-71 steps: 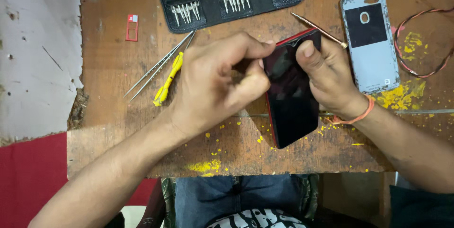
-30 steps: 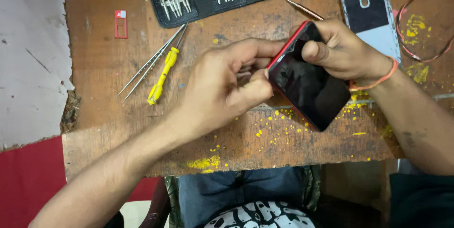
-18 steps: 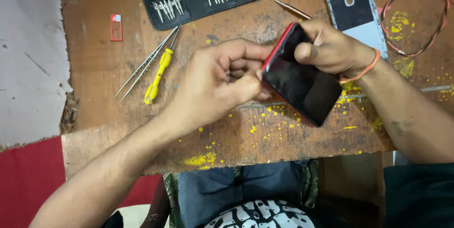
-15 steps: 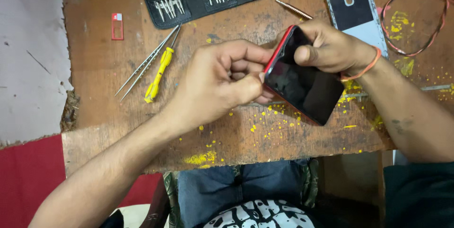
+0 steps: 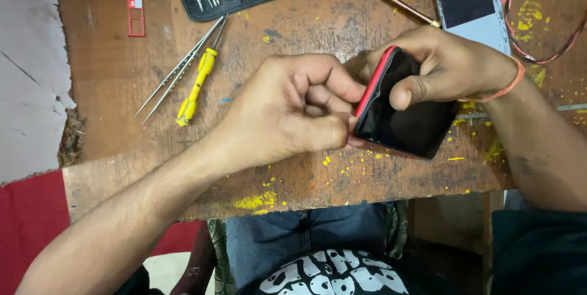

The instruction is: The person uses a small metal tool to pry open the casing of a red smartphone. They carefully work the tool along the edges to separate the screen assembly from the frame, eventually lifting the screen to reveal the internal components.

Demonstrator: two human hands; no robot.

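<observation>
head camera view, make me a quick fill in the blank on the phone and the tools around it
1. The right hand holds a black smartphone with a ____ frame.
2. The left hand pinches the phone's ____ edge.
3. The screwdriver beside the tweezers has a ____ handle.
4. The workbench is made of ____.

Missing words: red; left; yellow; wood

Warm, even overhead light, soft shadows under the forearms, faint sheen on the dark phone screen (image 5: 403, 121), slight softness throughout.
</observation>
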